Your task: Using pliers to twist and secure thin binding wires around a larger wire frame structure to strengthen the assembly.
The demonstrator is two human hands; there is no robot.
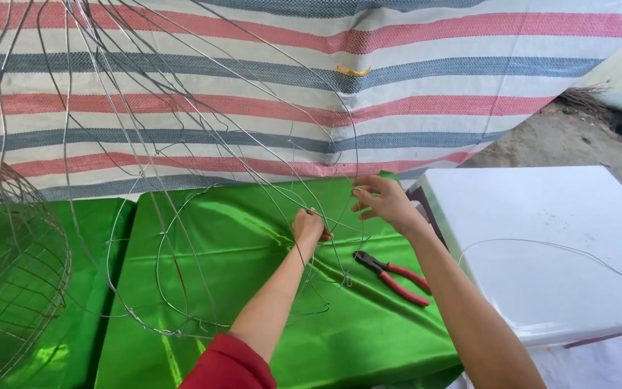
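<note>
A loose tangle of thin grey metal wire rises in big loops over a shiny green cloth. My left hand is closed around a wire strand near the middle of the cloth. My right hand sits just to its right, fingers pinching another strand of the same wire. Red-handled pliers lie on the green cloth below my right hand, untouched.
A round wire-mesh basket frame stands at the left edge. A white box-like surface sits to the right with a wire arc over it. A red, blue and white striped tarp covers the ground behind; bare dirt at far right.
</note>
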